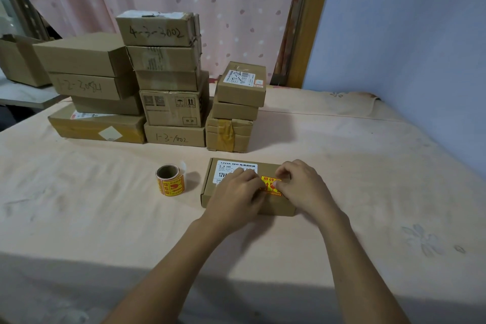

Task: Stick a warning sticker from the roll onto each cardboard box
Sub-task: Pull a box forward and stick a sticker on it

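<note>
A flat cardboard box (273,206) with a white printed label lies on the cloth-covered surface before me. A yellow and red warning sticker (271,184) lies on its top. My left hand (235,192) and my right hand (302,185) are both on the box lid, fingers curled, their tips at the sticker's left and right edges. Whether the fingertips pinch the sticker or press it flat, I cannot tell. The sticker roll (170,179) stands upright on the cloth, left of the box, apart from both hands.
Stacks of cardboard boxes (172,110) stand in a row behind the work area, three piles side by side. Another carton (18,60) sits far left on a ledge. A pink curtain hangs behind; a blue wall closes the right side.
</note>
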{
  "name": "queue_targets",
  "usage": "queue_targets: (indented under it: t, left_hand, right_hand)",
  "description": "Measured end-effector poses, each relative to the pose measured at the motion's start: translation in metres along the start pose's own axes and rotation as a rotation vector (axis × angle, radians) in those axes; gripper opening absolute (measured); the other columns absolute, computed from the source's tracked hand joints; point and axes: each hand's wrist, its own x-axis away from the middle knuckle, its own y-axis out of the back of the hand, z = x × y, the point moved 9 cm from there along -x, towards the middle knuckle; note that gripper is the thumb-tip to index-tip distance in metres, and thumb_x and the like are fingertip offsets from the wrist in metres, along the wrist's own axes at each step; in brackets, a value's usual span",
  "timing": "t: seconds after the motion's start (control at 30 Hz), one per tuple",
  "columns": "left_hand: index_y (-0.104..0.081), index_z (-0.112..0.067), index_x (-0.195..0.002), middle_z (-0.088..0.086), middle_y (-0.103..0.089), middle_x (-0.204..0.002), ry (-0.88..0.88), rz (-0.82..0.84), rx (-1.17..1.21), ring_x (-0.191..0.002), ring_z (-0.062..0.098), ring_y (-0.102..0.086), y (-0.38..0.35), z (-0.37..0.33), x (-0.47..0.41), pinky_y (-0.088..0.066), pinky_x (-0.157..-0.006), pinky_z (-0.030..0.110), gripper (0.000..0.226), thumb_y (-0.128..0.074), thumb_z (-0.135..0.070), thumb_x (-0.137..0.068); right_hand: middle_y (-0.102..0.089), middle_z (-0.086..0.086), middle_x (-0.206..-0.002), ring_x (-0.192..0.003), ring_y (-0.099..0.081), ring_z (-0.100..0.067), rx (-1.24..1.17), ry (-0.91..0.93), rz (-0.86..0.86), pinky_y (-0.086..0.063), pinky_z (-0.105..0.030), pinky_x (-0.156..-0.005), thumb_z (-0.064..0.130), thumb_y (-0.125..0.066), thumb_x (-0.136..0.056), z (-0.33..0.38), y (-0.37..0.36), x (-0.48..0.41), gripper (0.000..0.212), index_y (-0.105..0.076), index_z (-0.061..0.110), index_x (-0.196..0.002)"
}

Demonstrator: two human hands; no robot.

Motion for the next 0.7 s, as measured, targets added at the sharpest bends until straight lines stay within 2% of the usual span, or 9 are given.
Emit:
queue_targets:
  t: [0.13, 0.23, 0.33, 0.43, 0.5, 0.57, 0.7]
  left_hand:
    - [-0.074, -0.014, -0.095, 0.001, -0.068, -0.098, 0.007, -0.040, 0.005, -0.091, 0.022, -0.057, 0.020, 0.010, 0.008, -0.048, -0.071, 0.035, 0.021, -0.060, -0.029, -0.093]
    - [-0.074, -0.013, -0.096, 0.002, -0.069, -0.103, 0.132, -0.097, -0.071, -0.094, 0.022, -0.058, 0.037, 0.039, 0.019, -0.045, -0.068, 0.031, 0.013, -0.068, -0.024, -0.092]
    - [-0.073, -0.011, -0.100, 0.004, -0.068, -0.105, 0.294, -0.125, -0.142, -0.093, 0.023, -0.054, 0.046, 0.063, 0.030, -0.048, -0.069, 0.035, 0.015, -0.069, -0.021, -0.091]
    - [-0.069, -0.012, -0.106, 0.003, -0.063, -0.108, 0.410, -0.135, -0.121, -0.096, 0.019, -0.051, 0.051, 0.073, 0.038, -0.045, -0.072, 0.032, 0.020, -0.065, -0.028, -0.094]
    - [-0.063, -0.011, -0.111, 0.004, -0.062, -0.109, 0.499, -0.131, -0.038, -0.097, 0.019, -0.052, 0.051, 0.078, 0.042, -0.044, -0.072, 0.031, 0.024, -0.062, -0.030, -0.096]
    - [-0.057, -0.012, -0.114, 0.006, -0.063, -0.109, 0.568, -0.102, 0.020, -0.095, 0.021, -0.057, 0.047, 0.082, 0.044, -0.053, -0.073, 0.038, 0.027, -0.059, -0.033, -0.098]
    - [-0.052, -0.014, -0.119, 0.006, -0.066, -0.115, 0.609, -0.061, 0.057, -0.096, 0.023, -0.062, 0.040, 0.084, 0.045, -0.057, -0.075, 0.045, 0.029, -0.057, -0.034, -0.099]
  right_hand:
    - [-0.062, 0.011, -0.106, -0.099, -0.057, -0.012, -0.100, 0.007, -0.075, -0.051, -0.035, -0.084, 0.034, -0.069, -0.093, -0.006, 0.013, 0.006, 0.005, -0.069, 0.030, -0.096]
    - [-0.067, 0.011, -0.104, -0.096, -0.061, -0.014, -0.159, -0.052, -0.097, -0.051, -0.037, -0.085, 0.034, -0.067, -0.093, -0.020, 0.020, 0.011, 0.006, -0.068, 0.029, -0.089]
    - [-0.069, 0.011, -0.104, -0.099, -0.062, -0.016, -0.193, -0.121, -0.082, -0.051, -0.036, -0.085, 0.035, -0.066, -0.095, -0.031, 0.017, 0.015, 0.010, -0.068, 0.026, -0.095]
    - [-0.067, 0.007, -0.109, -0.102, -0.062, -0.016, -0.238, -0.188, -0.058, -0.048, -0.033, -0.081, 0.037, -0.066, -0.095, -0.038, 0.010, 0.019, 0.020, -0.065, 0.022, -0.109]
    - [-0.068, 0.007, -0.110, -0.102, -0.064, -0.017, -0.309, -0.232, -0.033, -0.053, -0.037, -0.086, 0.039, -0.067, -0.094, -0.043, 0.002, 0.021, 0.028, -0.063, 0.022, -0.115]
    - [-0.070, 0.007, -0.110, -0.101, -0.068, -0.018, -0.375, -0.261, -0.009, -0.057, -0.043, -0.090, 0.041, -0.068, -0.092, -0.047, -0.004, 0.023, 0.033, -0.063, 0.022, -0.118]
    - [-0.071, 0.005, -0.109, -0.099, -0.070, -0.019, -0.454, -0.271, 0.004, -0.060, -0.047, -0.087, 0.040, -0.072, -0.088, -0.050, -0.008, 0.026, 0.034, -0.066, 0.023, -0.117]
